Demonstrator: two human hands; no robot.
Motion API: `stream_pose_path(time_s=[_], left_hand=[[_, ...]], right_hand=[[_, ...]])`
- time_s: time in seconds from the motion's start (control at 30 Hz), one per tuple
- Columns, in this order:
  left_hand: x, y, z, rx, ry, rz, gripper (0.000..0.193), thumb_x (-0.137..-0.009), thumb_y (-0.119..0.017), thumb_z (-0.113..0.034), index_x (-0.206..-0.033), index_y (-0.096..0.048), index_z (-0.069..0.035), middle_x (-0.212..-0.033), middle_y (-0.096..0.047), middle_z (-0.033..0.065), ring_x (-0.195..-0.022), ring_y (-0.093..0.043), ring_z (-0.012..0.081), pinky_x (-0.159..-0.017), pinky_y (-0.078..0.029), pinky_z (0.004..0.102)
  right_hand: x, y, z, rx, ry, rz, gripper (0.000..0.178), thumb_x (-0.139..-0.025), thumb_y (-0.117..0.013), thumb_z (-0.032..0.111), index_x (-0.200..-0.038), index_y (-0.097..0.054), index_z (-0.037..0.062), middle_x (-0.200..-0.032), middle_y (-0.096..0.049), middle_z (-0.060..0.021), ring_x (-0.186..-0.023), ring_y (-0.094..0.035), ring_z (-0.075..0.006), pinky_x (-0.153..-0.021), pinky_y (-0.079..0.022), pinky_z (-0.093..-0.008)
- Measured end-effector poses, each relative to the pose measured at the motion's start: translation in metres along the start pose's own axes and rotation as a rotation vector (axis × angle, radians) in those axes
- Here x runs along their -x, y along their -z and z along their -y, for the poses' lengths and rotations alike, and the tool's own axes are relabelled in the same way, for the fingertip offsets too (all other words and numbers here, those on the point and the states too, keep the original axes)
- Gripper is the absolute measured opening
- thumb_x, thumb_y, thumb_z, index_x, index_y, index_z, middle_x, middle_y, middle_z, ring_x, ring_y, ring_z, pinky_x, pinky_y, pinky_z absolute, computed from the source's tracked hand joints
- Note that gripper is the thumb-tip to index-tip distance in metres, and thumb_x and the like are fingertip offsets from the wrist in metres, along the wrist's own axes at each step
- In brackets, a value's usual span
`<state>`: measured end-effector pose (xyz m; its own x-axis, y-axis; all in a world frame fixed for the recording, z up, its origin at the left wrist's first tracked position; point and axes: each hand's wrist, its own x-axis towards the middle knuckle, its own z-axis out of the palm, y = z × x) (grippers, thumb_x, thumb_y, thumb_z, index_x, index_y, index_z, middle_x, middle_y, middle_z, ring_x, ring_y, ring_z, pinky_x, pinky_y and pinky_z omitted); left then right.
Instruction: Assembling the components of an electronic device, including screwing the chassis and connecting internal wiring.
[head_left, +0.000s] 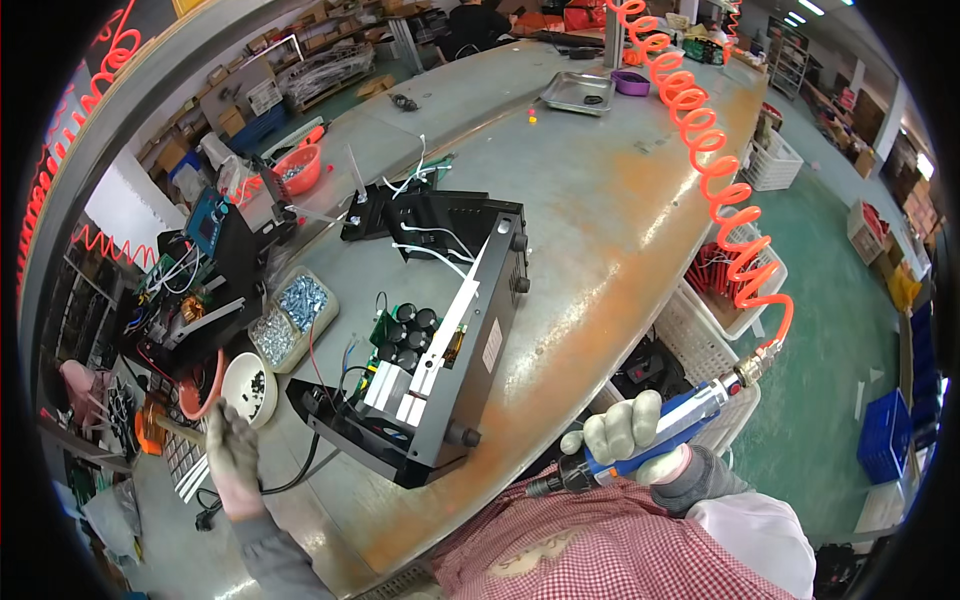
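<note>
Blue driver [688, 413] inside right fingers [618, 432], white bowl [240, 372] beside left fingers [229, 434]

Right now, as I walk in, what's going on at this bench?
A person's right hand grips a blue power tool attached to an orange coiled hose. The left hand is near a white bowl of small black parts. A black device sits open on the table, its inner components exposed.

Passage: along the desk [590, 220], right of the black chassis [483, 375]. Obstacles: the chassis, between left hand [232, 450] and right hand [622, 435]; white bowl [236, 380] and divided bin [322, 322], ahead of the left hand; red coiled hose [700, 120], hanging on the right.
</note>
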<state>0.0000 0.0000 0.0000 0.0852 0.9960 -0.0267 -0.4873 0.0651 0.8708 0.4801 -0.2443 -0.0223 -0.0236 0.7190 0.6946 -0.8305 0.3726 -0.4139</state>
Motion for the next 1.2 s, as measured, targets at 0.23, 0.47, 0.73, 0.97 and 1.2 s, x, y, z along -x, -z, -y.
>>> stream_pose_path(time_s=[0.23,0.47,0.73,0.97,1.2], left_hand=[[0.216,-0.086,0.068,-0.154,0.291,-0.409,0.045,-0.096,-0.061,-0.031,-0.13,-0.055,-0.003,-0.09,-0.064,0.0025,-0.071,-0.055,0.011,-0.065,-0.044,0.0231],[0.258,-0.167,0.125,-0.194,0.497,0.129,0.025,-0.098,-0.053,-0.027,-0.094,-0.052,-0.003,-0.072,-0.051,0.0032,-0.061,-0.042,0.0099,-0.058,-0.035,0.0235],[0.247,-0.189,0.161,0.346,0.612,0.038,0.03,-0.099,-0.06,-0.031,-0.11,-0.06,-0.002,-0.077,-0.06,0.0039,-0.06,-0.045,0.0095,-0.055,-0.037,0.0234],[0.25,-0.198,0.165,0.343,0.669,0.039,0.031,-0.099,-0.058,-0.034,-0.108,-0.059,-0.004,-0.075,-0.058,0.0026,-0.055,-0.043,0.0081,-0.052,-0.035,0.0224],[0.253,-0.203,0.165,0.102,0.515,-0.006,0.029,-0.097,-0.065,-0.027,-0.108,-0.063,-0.001,-0.076,-0.064,0.0052,-0.055,-0.048,0.0093,-0.052,-0.04,0.0222]], right_hand=[[-0.007,-0.021,-0.013,-0.013,-0.132,0.034,0.034,-0.081,-0.078,0.006,-0.109,-0.059,0.0108,-0.096,-0.064,-0.0058,-0.097,-0.062,-0.0238,-0.105,-0.039,-0.0543],[-0.004,-0.023,-0.037,0.064,-0.064,-0.005,0.026,-0.081,-0.081,0.014,-0.087,-0.056,0.0105,-0.077,-0.059,-0.0026,-0.082,-0.06,-0.0218,-0.102,-0.042,-0.0523],[0.017,-0.025,-0.02,0.01,-0.049,-0.033,0.03,-0.081,-0.079,0.003,-0.1,-0.059,0.0141,-0.093,-0.062,-0.0013,-0.095,-0.058,-0.0185,-0.112,-0.035,-0.0486],[0.025,-0.027,-0.029,-0.001,0.123,-0.082,0.02,-0.088,-0.073,0.012,-0.102,-0.06,0.0078,-0.088,-0.066,-0.0113,-0.091,-0.062,-0.0245,-0.11,-0.039,-0.0505],[0.027,-0.02,-0.032,0.002,0.213,-0.033,0.022,-0.096,-0.064,0.028,-0.098,-0.06,0.0067,-0.087,-0.066,-0.015,-0.088,-0.063,-0.0265,-0.109,-0.04,-0.0498]])
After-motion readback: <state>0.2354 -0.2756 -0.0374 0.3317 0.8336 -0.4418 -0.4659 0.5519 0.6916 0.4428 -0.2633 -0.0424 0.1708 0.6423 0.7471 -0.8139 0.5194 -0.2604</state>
